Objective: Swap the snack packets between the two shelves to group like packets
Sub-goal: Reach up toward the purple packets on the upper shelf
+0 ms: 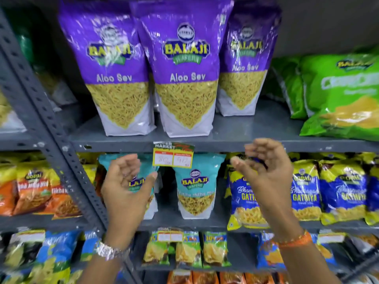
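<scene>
2 bare hands raised in front of grey metal shelving, head view only. Left hand (127, 187) spread wide, palm toward the shelf, fingers curled loosely, nothing in it; it sits in front of a teal Balaji packet (143, 177) on the middle shelf, contact cannot be told. Silver watch (108, 251) on that wrist. Right hand (266, 175) also loosely spread and empty, fingers slightly blurred, in front of blue-yellow Gathiya packets (242, 201); orange thread band (293, 240) on the wrist. 2nd teal Balaji packet (195, 187) stands upright between the 2 hands, untouched. Upper shelf (246, 132) carries 3 purple Aloo Sev packets (184, 68) upright, side by side, with green packets (338, 93) to their right. Price tag (173, 156) hangs from the upper shelf edge, above the teal packets. Orange-yellow Gopal packets (34, 187) at left of the middle shelf. Smaller mixed packets on the bottom shelf, blurred.
</scene>
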`<state>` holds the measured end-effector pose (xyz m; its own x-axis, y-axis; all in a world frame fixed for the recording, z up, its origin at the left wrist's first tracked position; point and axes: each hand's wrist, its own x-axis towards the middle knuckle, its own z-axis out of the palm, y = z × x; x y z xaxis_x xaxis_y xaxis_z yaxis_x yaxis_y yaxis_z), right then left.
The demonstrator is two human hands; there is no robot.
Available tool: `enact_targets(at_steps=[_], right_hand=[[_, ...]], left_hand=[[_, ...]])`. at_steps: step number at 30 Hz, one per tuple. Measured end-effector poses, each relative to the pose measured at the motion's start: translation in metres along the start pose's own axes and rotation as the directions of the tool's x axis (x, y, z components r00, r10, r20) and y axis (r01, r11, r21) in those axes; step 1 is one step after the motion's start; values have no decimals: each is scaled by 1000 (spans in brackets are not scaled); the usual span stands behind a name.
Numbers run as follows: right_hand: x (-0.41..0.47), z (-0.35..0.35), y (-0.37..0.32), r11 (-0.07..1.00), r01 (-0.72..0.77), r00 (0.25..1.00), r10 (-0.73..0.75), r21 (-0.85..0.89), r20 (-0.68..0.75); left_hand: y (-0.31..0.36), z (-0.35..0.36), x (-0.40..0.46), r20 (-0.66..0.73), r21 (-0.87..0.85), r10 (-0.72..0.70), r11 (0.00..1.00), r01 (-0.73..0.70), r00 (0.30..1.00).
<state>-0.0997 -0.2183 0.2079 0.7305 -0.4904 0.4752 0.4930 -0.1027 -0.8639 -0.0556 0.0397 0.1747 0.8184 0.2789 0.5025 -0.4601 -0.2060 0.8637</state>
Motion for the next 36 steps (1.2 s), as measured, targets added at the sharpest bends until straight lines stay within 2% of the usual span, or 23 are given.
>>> enact_targets(at_steps=[3, 5, 9, 13, 18, 23, 30, 36], right_hand=[[52, 20, -35, 994, 92, 995, -94, 50, 39], [89, 38, -49, 993, 111, 988, -115, 43, 105], [149, 74, -56, 1000, -12, 970, 7, 15, 244], [176, 94, -47, 986, -150, 913, 109, 75, 394], [177, 101, -42, 952, -263, 857, 157, 156, 490], [173, 91, -52, 955, -257, 887, 171, 151, 429], [186, 41, -74, 967, -220, 919, 160, 132, 359], [202, -5, -76, 976, -196, 927, 154, 91, 342]], left_hand=[[42, 9, 41, 97, 26, 86, 996, -89, 992], [56, 22, 65, 175, 102, 66, 991, -84, 982], [64, 53, 95, 303, 304, -10, 949, -87, 953], [72, 76, 103, 259, 371, 50, 917, -147, 965], [76, 90, 104, 245, 389, 7, 915, -105, 969], [79, 94, 98, 234, 339, 45, 932, -125, 971], [108, 127, 91, 294, 344, 90, 919, -193, 952], [123, 172, 77, 359, 311, 41, 937, -161, 932]])
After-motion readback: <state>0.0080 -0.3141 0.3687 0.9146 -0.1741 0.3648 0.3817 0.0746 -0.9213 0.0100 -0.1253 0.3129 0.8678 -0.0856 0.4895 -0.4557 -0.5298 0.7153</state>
